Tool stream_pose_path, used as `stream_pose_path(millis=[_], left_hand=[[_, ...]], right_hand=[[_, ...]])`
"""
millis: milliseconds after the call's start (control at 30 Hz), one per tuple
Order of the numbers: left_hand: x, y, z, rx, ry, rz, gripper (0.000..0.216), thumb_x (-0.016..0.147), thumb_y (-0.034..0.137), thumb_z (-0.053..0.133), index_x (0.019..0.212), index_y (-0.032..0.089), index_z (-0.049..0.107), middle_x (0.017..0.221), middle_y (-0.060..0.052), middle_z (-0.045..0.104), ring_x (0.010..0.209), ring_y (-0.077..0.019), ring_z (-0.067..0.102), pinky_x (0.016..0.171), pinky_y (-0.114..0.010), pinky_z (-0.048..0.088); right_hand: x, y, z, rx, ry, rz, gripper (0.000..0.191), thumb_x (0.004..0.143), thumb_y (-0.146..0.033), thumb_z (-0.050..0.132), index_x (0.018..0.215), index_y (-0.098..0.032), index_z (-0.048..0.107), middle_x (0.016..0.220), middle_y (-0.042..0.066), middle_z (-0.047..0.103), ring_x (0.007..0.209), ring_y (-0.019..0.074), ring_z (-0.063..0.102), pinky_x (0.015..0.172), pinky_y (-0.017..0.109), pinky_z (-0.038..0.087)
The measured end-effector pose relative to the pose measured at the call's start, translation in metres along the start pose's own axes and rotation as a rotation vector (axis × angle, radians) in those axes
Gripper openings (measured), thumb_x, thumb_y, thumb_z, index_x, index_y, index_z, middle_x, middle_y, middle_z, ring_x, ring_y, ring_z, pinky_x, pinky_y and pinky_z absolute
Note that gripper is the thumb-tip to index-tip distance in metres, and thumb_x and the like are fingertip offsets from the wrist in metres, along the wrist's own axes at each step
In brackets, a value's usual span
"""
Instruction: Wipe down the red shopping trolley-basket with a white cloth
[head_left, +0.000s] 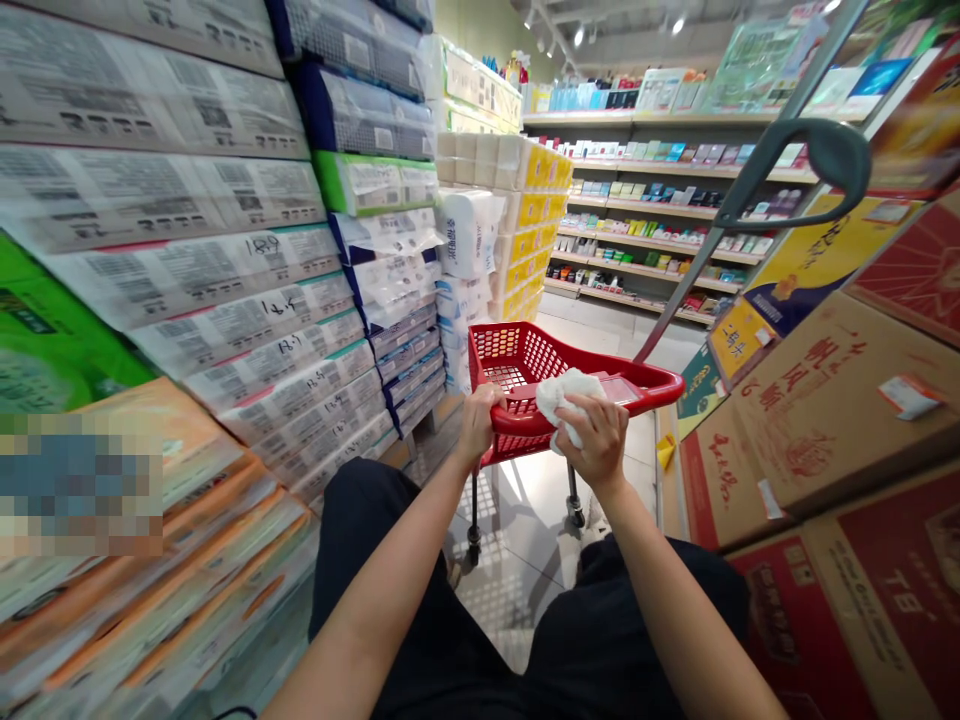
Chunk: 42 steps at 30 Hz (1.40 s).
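A red plastic shopping basket on wheels (577,345) stands in front of me, between my knees and the aisle. My left hand (478,425) is closed around the left end of its near rim. In my right hand (596,435) is a crumpled white cloth (566,392), pressed against the top of the rim. The basket's grey pull handle (795,170) rises on a metal pole and leans away to the right. Through the lattice walls the basket's floor shows partly. Caster wheels (576,512) are visible underneath.
Tall stacks of wrapped paper packs (247,190) line the left side. Cardboard cartons (855,400) crowd the right. Yellow-and-white packs (536,220) stand ahead at left. Shelves of small boxed goods (667,205) cross the back, beyond a pale tiled floor (577,312).
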<state>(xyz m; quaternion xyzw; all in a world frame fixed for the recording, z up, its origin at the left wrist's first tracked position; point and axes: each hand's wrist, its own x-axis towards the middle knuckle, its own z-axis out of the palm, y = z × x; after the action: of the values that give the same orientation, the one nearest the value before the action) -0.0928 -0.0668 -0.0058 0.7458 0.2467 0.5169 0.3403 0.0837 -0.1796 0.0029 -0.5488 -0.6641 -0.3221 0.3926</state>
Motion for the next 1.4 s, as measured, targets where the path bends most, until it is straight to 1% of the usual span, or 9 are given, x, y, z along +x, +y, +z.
stream_pose_path(millis=[333, 467, 667, 767, 900, 1000, 1100, 1267, 1400], left_hand=[[-0.002, 0.003, 0.011, 0.034, -0.045, 0.04, 0.046, 0.096, 0.037, 0.019, 0.066, 0.021, 0.05, 0.075, -0.003, 0.057, 0.079, -0.0178, 0.053, 0.081, -0.033, 0.043], [-0.004, 0.001, 0.017, 0.041, -0.001, 0.053, 0.05, 0.098, 0.04, 0.014, 0.067, 0.021, 0.049, 0.076, -0.004, 0.057, 0.078, -0.0183, 0.052, 0.08, -0.034, 0.044], [-0.004, -0.004, 0.014, 0.062, 0.032, 0.081, 0.051, 0.095, 0.057, 0.022, 0.073, 0.023, 0.052, 0.081, -0.008, 0.061, 0.08, -0.0217, 0.052, 0.078, -0.037, 0.044], [-0.003, -0.005, 0.014, 0.059, 0.03, 0.07, 0.051, 0.096, 0.055, 0.02, 0.068, 0.023, 0.048, 0.075, -0.006, 0.059, 0.076, -0.0205, 0.051, 0.076, -0.035, 0.044], [-0.001, -0.003, 0.017, 0.039, 0.02, 0.066, 0.05, 0.098, 0.042, 0.016, 0.063, 0.022, 0.045, 0.072, -0.004, 0.056, 0.075, -0.0186, 0.052, 0.077, -0.033, 0.043], [-0.001, -0.002, 0.017, 0.026, 0.024, 0.06, 0.047, 0.098, 0.036, 0.017, 0.063, 0.022, 0.046, 0.073, -0.005, 0.057, 0.079, -0.0188, 0.053, 0.081, -0.033, 0.043], [-0.001, 0.0, 0.017, 0.023, 0.022, 0.057, 0.046, 0.098, 0.034, 0.019, 0.063, 0.022, 0.047, 0.076, -0.005, 0.059, 0.082, -0.0188, 0.054, 0.083, -0.033, 0.044], [0.0, -0.002, 0.017, 0.048, 0.024, 0.124, 0.048, 0.099, 0.033, 0.017, 0.064, 0.021, 0.048, 0.073, -0.004, 0.057, 0.078, -0.0177, 0.053, 0.08, -0.032, 0.044], [-0.001, -0.011, 0.017, 0.053, 0.061, 0.181, 0.048, 0.099, 0.044, 0.019, 0.071, 0.022, 0.05, 0.078, -0.005, 0.059, 0.078, -0.0183, 0.054, 0.078, -0.034, 0.045]], right_hand=[[-0.002, -0.013, 0.006, 0.009, 0.127, 0.225, 0.019, 0.078, -0.015, 0.06, 0.092, -0.026, 0.067, 0.102, 0.004, 0.068, 0.1, 0.0243, 0.058, 0.091, 0.041, 0.034], [0.005, -0.047, 0.012, -0.011, 0.132, 0.324, 0.016, 0.082, -0.018, 0.061, 0.095, -0.026, 0.067, 0.104, 0.005, 0.068, 0.101, 0.026, 0.056, 0.091, 0.042, 0.033], [0.019, -0.087, 0.024, 0.077, 0.054, 0.226, 0.018, 0.084, -0.024, 0.063, 0.101, -0.028, 0.066, 0.107, 0.004, 0.069, 0.101, 0.0246, 0.057, 0.091, 0.04, 0.033], [0.011, -0.072, 0.021, 0.088, 0.008, 0.12, 0.023, 0.084, -0.023, 0.064, 0.106, -0.029, 0.066, 0.112, 0.003, 0.068, 0.105, 0.0236, 0.057, 0.093, 0.039, 0.033], [-0.001, -0.024, 0.008, 0.07, -0.016, 0.043, 0.022, 0.084, -0.02, 0.063, 0.104, -0.027, 0.066, 0.113, 0.004, 0.068, 0.106, 0.0219, 0.057, 0.092, 0.037, 0.035], [-0.003, 0.012, 0.0, 0.009, -0.012, 0.037, 0.02, 0.085, -0.02, 0.062, 0.103, -0.027, 0.067, 0.112, 0.004, 0.068, 0.106, 0.0218, 0.057, 0.093, 0.037, 0.034], [-0.003, 0.022, -0.001, -0.048, 0.037, 0.125, 0.017, 0.087, -0.022, 0.06, 0.102, -0.026, 0.067, 0.111, 0.004, 0.068, 0.105, 0.0218, 0.056, 0.091, 0.037, 0.034], [0.002, -0.036, 0.011, -0.062, 0.119, 0.319, 0.013, 0.087, -0.024, 0.061, 0.098, -0.025, 0.068, 0.108, 0.003, 0.068, 0.103, 0.0229, 0.054, 0.091, 0.038, 0.034], [0.012, -0.086, 0.02, 0.043, 0.062, 0.266, 0.013, 0.086, -0.025, 0.063, 0.098, -0.025, 0.068, 0.109, 0.003, 0.068, 0.103, 0.0222, 0.056, 0.091, 0.037, 0.034]])
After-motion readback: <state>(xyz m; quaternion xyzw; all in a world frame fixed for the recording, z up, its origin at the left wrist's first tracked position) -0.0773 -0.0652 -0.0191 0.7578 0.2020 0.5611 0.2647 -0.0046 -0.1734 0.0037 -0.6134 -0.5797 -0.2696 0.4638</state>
